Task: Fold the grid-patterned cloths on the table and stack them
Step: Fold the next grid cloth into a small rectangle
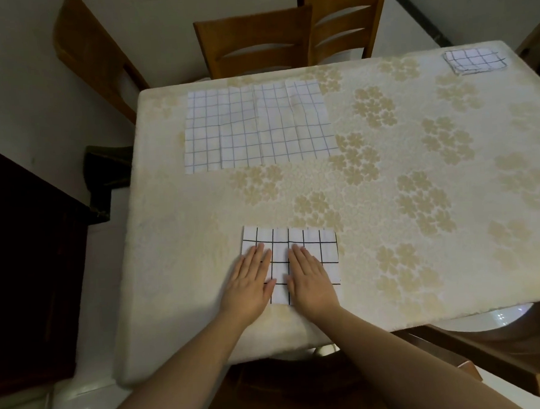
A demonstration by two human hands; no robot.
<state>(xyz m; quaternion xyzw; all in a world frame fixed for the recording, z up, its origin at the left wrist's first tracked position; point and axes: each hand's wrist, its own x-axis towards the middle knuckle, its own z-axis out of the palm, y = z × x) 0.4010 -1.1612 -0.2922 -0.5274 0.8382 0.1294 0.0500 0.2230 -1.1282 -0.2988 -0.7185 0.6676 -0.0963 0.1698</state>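
A folded white cloth with a black grid (299, 243) lies near the table's front edge. My left hand (251, 282) presses flat on its left part with straight fingers. My right hand (310, 280) lies flat on its middle, fingers straight too. Unfolded grid cloths (258, 126) lie spread out flat and overlapping at the far left of the table. A small stack of folded grid cloths (474, 60) sits at the far right corner.
The table (417, 181) wears a cream cloth with pale flower prints. Two wooden chairs (260, 39) stand behind its far edge, another at the left. A dark cabinet (24, 264) stands at the left, and a dark wooden chair frame (457, 344) at the near right.
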